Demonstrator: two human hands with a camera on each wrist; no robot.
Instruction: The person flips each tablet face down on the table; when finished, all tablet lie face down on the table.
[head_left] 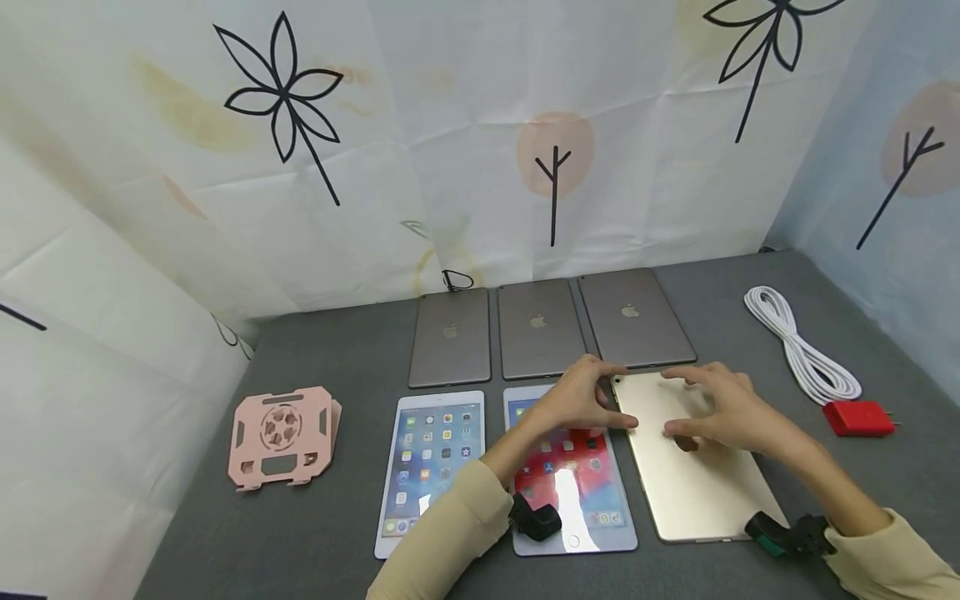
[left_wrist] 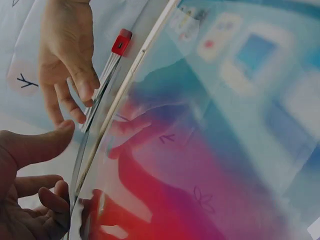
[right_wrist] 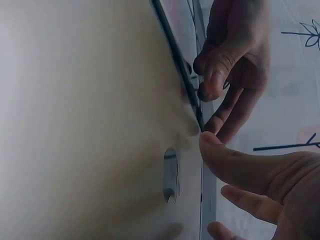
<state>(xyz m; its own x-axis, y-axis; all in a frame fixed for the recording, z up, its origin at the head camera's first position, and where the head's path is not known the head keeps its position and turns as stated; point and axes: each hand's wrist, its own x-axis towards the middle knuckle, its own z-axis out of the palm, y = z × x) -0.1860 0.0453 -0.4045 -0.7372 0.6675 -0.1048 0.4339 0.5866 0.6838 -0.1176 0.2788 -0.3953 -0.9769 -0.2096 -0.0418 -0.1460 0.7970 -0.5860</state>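
A gold tablet (head_left: 693, 487) lies back side up at the front right; its mirrored logo (right_wrist: 171, 175) shows in the right wrist view. My left hand (head_left: 581, 396) hovers at its upper left corner, thumb and fingers apart. Over its upper part is my right hand (head_left: 720, 408), thumb and index finger spread wide with nothing between them. Beneath my left arm lies a white-framed tablet (head_left: 592, 512) with a lit red and blue screen, partly covered by the hand. Left of it lies another lit white-framed tablet (head_left: 431, 458), its lower corner behind my sleeve.
Three grey tablets lie back up in a row behind: the left one (head_left: 450, 342), the middle one (head_left: 542, 329) and the right one (head_left: 637, 317). A pink folding stand (head_left: 281, 437) is at far left. At right lie a coiled white cable (head_left: 802, 346) and a red charger (head_left: 858, 418).
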